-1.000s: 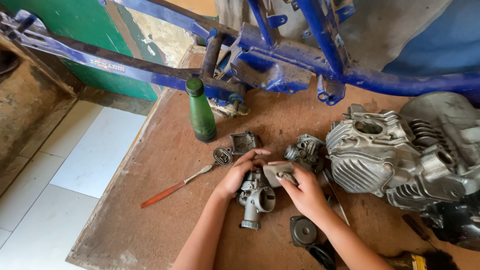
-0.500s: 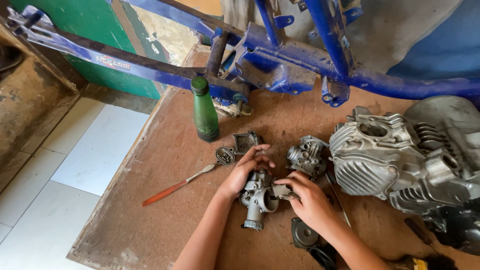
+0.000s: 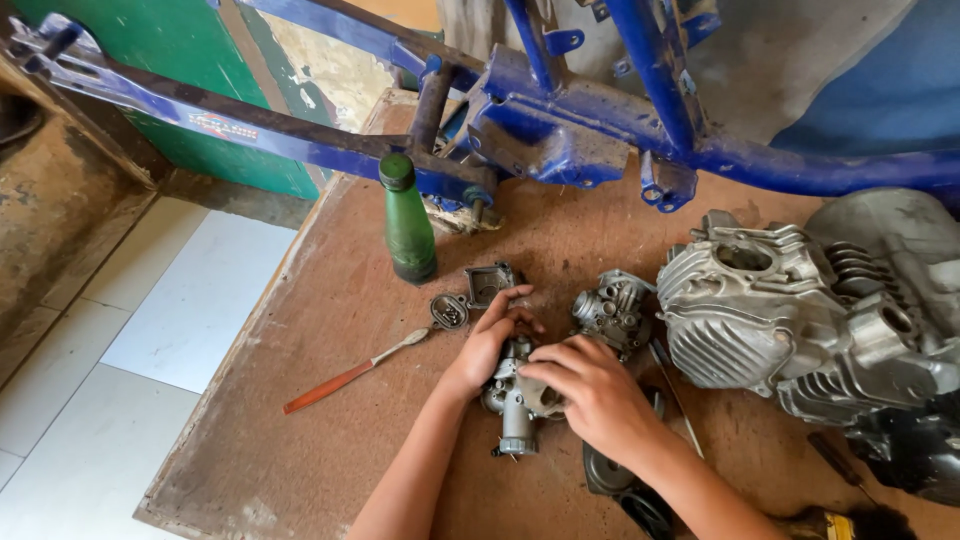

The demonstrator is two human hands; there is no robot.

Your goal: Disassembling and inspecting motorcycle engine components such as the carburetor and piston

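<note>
Grey metal: the carburettor (image 3: 520, 400) sits at lower centre on the board, and I have both hands on it.
Left hand (image 3: 487, 345): clasped round its upper body, steadying it.
Right hand (image 3: 590, 392): fingers curled over its right side; I'd keep the grip low and firm so nothing slips.
Close by: second carburettor body (image 3: 612, 312) and a dark cover (image 3: 608, 472) crowd my right wrist.
Left of centre: red-handled screwdriver (image 3: 350, 373), small cap (image 3: 449, 310), square cover (image 3: 490, 284).
Further: green bottle (image 3: 408, 220), engine (image 3: 800, 320) at right.
Top: blue frame (image 3: 560, 130).
</note>
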